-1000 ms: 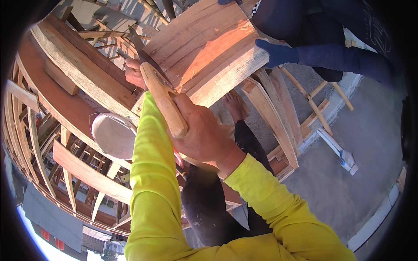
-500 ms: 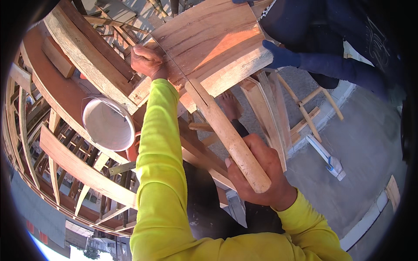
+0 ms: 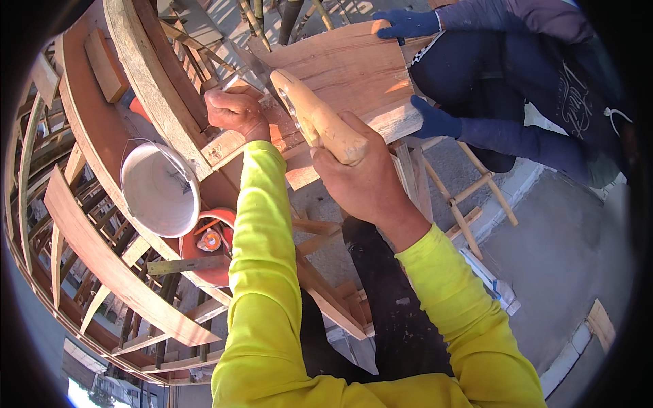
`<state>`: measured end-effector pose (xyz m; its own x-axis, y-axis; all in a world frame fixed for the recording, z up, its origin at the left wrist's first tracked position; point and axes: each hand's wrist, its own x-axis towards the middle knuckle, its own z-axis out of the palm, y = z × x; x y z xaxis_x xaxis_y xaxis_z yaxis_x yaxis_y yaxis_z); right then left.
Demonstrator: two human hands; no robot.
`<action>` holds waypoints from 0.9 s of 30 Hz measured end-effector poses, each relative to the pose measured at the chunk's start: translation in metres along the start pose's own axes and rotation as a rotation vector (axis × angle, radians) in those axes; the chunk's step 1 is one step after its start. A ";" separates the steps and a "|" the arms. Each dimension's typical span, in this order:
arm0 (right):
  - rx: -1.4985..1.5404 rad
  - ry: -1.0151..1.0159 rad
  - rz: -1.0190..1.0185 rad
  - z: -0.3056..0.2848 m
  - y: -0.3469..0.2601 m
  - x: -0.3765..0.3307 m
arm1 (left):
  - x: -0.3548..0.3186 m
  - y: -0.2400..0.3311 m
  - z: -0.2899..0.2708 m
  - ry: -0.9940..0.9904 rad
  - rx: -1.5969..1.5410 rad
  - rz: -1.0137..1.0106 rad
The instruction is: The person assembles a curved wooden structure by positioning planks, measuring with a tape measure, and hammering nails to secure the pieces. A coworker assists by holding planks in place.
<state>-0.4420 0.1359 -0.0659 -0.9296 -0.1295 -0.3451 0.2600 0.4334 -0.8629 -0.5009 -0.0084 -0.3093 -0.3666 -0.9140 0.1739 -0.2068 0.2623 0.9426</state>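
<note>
In my right hand [image 3: 357, 173] is the pale wooden handle of a handsaw [image 3: 313, 115], fingers wrapped round its near end. The handle slants across the near left part of a reddish wooden board [image 3: 340, 64]; its thin blade is mostly hidden from here. My left hand [image 3: 237, 112] is closed in a fist by the board's left side, over the wood next to a thick beam; what its fingers grip, if anything, is hidden. A co-worker's blue-gloved hands [image 3: 435, 119] hold the board's right edge, one at the far corner and one at the near corner.
To the left stand a white bucket [image 3: 160, 187] and a red bucket [image 3: 216, 266] with small items in it. Curved timber framing [image 3: 122, 262] fills the left side. A bamboo frame [image 3: 479, 183] lies at right, beside a white-wrapped object [image 3: 500, 292] on the concrete.
My right hand has pushed the saw handle away from me and to the left, over the board. The left fist stays by the board. The view has shifted, showing more of the co-worker's far glove.
</note>
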 end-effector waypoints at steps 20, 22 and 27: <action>-0.102 -0.132 0.395 -0.094 -0.103 -0.093 | -0.100 0.041 -0.161 -0.650 0.461 -0.215; -0.085 -0.142 0.401 -0.094 -0.119 -0.087 | -0.108 0.048 -0.150 -0.606 0.439 -0.168; -0.166 -0.307 0.289 -0.074 -0.154 -0.044 | -0.100 0.031 -0.132 -0.750 0.378 -0.366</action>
<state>-0.4605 0.1409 0.1095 -0.6977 -0.2297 -0.6786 0.4291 0.6245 -0.6526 -0.3505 0.0507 -0.2594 -0.6853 -0.5544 -0.4723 -0.6607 0.2006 0.7233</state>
